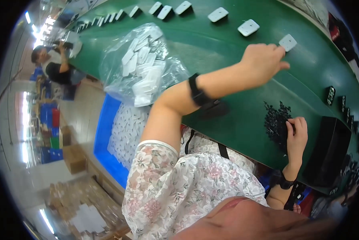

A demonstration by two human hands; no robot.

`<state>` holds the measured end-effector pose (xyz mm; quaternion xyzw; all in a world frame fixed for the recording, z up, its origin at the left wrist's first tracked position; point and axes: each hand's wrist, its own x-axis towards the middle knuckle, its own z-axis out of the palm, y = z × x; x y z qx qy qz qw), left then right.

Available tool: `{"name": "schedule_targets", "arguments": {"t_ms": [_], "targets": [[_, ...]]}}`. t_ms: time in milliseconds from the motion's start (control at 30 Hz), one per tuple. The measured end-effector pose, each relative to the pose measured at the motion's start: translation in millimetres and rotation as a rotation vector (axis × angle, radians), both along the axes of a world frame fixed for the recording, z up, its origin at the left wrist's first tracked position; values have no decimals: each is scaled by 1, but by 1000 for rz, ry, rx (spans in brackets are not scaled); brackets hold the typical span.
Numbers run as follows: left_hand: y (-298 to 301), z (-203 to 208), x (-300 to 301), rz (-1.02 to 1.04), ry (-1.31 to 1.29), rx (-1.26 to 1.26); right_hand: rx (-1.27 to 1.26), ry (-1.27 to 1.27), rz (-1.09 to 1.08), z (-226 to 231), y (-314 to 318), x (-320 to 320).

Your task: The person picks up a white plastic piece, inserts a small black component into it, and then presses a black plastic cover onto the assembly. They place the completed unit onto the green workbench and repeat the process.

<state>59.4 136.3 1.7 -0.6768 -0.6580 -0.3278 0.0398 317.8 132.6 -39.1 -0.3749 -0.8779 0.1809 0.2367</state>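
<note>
My left hand (pixel 263 66) reaches across the green table, its fingertips at the near edge of a white plate-like piece (pixel 288 43) with small holes. The thumb stands apart from the bent fingers, and I see nothing gripped between them. At the near edge of a pile of small black parts (pixel 276 120), my right hand (pixel 297 134) has thumb and fingers drawn together in a pinch. Whatever lies between those fingertips is too small to make out. Two more white pieces (pixel 248 27) lie to the left of the one by my left hand.
A clear plastic bag of white pieces (pixel 145 60) lies on the table at left, above a blue bin (pixel 107 134) of small white parts. A black box (pixel 327 150) stands at right, near several black blocks (pixel 330 95). Another person (pixel 57 68) is at the far left.
</note>
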Motion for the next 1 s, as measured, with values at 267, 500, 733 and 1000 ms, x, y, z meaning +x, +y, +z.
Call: {"name": "schedule_targets", "arguments": {"t_ms": [267, 500, 733, 1000], "targets": [[-149, 10, -168, 692, 61, -55, 105, 39, -89, -4, 19, 7], [-176, -49, -232, 974, 224, -671, -104, 160, -154, 0, 31, 1], [-167, -64, -241, 1050, -6, -336, -87, 186, -123, 1, 31, 3], [-152, -76, -263, 879, 305, -413, -131, 248, -128, 7, 32, -7]]}}
